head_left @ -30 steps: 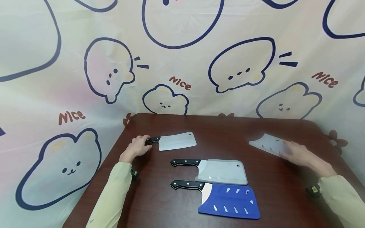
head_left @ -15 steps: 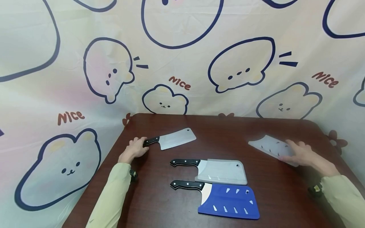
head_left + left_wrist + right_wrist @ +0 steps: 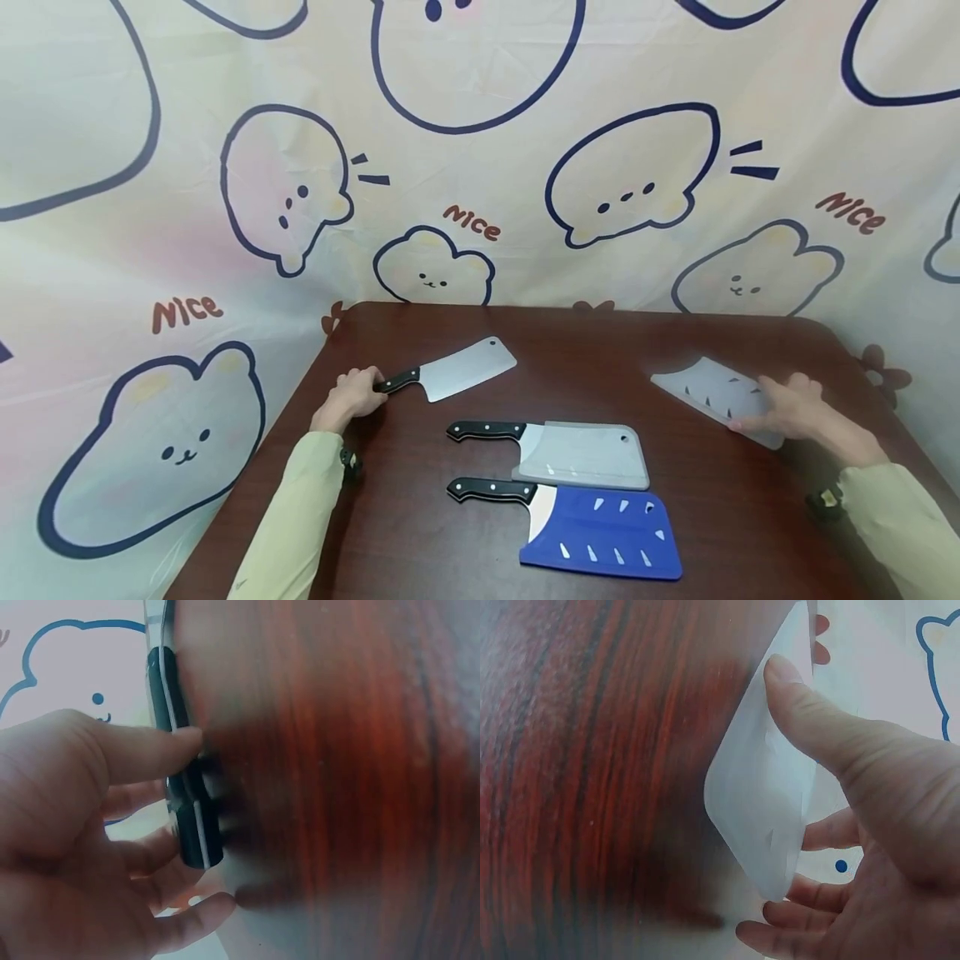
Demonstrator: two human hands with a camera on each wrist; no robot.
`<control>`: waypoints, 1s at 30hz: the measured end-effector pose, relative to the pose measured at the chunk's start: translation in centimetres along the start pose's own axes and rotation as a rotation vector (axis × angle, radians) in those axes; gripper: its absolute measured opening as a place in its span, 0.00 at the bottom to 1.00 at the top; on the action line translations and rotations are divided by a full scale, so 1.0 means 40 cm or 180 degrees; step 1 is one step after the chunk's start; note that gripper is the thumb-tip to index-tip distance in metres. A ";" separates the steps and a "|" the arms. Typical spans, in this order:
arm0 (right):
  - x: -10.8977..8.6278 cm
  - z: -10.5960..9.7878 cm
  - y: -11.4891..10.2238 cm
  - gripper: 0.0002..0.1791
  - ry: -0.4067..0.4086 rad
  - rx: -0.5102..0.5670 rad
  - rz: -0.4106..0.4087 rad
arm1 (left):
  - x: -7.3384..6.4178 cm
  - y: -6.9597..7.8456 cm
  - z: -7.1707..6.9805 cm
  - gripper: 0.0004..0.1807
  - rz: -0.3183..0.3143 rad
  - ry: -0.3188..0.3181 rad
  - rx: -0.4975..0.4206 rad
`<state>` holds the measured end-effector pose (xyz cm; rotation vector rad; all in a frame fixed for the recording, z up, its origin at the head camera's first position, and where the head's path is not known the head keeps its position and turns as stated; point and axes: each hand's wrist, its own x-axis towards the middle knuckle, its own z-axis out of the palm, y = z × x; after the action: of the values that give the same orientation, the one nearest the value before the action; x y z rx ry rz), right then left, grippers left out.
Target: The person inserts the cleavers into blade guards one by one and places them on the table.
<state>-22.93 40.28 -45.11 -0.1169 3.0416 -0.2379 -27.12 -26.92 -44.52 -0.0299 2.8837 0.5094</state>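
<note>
My left hand (image 3: 350, 397) holds a cleaver by its black riveted handle (image 3: 397, 381). The cleaver's bare steel blade (image 3: 468, 368) points right and slightly away, its hole near the far corner. From the left wrist, the thumb (image 3: 154, 752) lies across the handle, with fingers partly hidden behind it. On the right, my right hand (image 3: 798, 408) pinches a translucent white blade guard (image 3: 708, 392) with dark slots, its curved end facing left. The right wrist view has the thumb (image 3: 799, 697) on the guard's near face and fingertips at its far edge.
On the dark red-brown table (image 3: 420, 550) lie two more cleavers, handles left. One wears a translucent guard (image 3: 588, 457); the nearer one wears a blue guard (image 3: 603, 533) with slots. A cartoon-printed cloth (image 3: 517, 167) hangs behind the table and along its left side.
The held cleaver has turned, its handle coming nearer and its blade tip swinging away. My right hand has shifted slightly right and nearer, and more of the white guard shows beneath it.
</note>
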 end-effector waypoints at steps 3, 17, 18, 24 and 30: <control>-0.005 -0.002 -0.002 0.62 0.0121 0.0060 0.0016 | -0.003 0.000 -0.003 0.16 0.0075 -0.0071 -0.0041; -0.023 -0.021 -0.005 0.54 0.0314 0.0163 0.0002 | -0.019 0.026 -0.015 0.19 0.0251 -0.0297 -0.1268; -0.026 -0.021 -0.005 0.53 0.0336 0.0162 -0.0006 | -0.021 0.029 -0.017 0.20 0.0265 -0.0300 -0.1318; -0.043 -0.025 -0.013 0.47 0.0392 0.0280 -0.0029 | -0.029 0.051 -0.035 0.24 0.0420 -0.0296 -0.1620; -0.054 -0.037 -0.036 0.39 0.0142 0.0498 -0.0143 | -0.039 0.073 -0.050 0.21 0.0546 -0.0200 -0.1759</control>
<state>-20.82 39.26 -43.25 -0.1713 3.0519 -0.4864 -26.15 -24.88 -41.38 0.1449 2.6036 1.2947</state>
